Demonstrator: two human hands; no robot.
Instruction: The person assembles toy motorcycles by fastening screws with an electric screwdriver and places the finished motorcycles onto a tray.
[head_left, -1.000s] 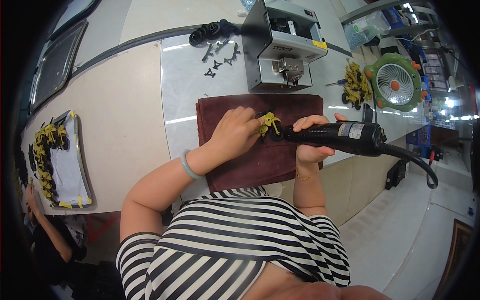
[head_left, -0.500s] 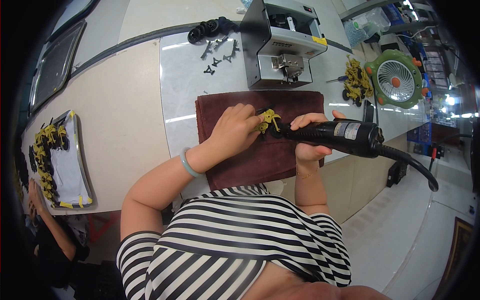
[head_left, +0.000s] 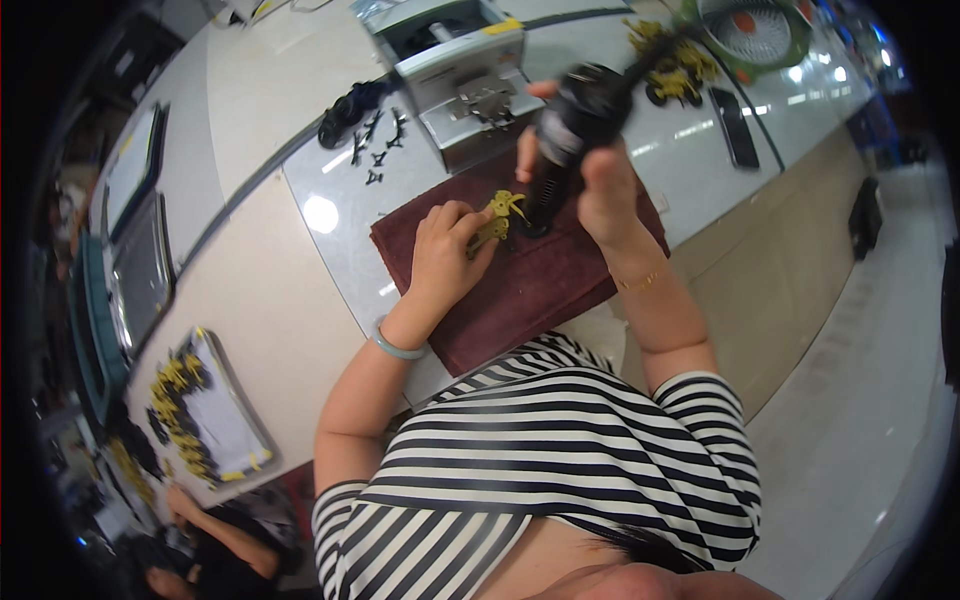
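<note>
My left hand (head_left: pixel 452 248) is closed, its fingers pinching a small yellow plastic toy piece (head_left: pixel 503 206) against the maroon towel (head_left: pixel 530 300). Beside that piece lies a black wheel (head_left: pixel 536 229); whether the two are joined I cannot tell. My right hand (head_left: pixel 608 195) grips a thick black electric screwdriver (head_left: pixel 566 135), held steeply with its lower end down at the wheel. The tip itself is hidden, and the tool's upper end is blurred by motion.
Beyond the towel stands a grey-and-black machine (head_left: pixel 465 95). Black wheels (head_left: pixel 345 112) and small black parts (head_left: pixel 376 158) lie to its left. Yellow pieces (head_left: pixel 680 75), a phone (head_left: pixel 735 128) and a green fan (head_left: pixel 755 35) are right. Another person's hand (head_left: pixel 183 505) is near a tray (head_left: pixel 240 435) of yellow pieces.
The screwdriver has swung from lying nearly level, pointing left, to steep with its lower end at the wheel. My right hand has turned with it. The whole view has rotated.
</note>
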